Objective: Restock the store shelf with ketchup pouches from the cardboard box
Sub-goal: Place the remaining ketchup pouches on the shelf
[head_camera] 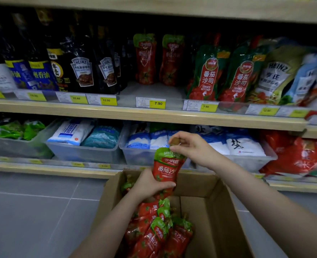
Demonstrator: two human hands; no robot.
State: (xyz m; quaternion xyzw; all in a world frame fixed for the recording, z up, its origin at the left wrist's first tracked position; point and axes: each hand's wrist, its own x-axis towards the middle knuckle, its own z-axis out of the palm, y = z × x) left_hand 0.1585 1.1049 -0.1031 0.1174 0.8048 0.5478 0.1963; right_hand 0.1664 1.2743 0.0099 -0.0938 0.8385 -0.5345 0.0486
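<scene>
left hand (150, 185) wrapped round the lower body of a ketchup pouch (166, 167), upright above the cardboard box (217, 211) | right hand (189, 148) pinching its cap, fingers tight | more pouches (159, 231) heaped in the box | two matching pouches (157, 60) on the shelf (135, 113) above

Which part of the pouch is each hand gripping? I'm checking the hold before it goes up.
The left hand wraps the ketchup pouch at its lower body; the right hand pinches its top.
</scene>
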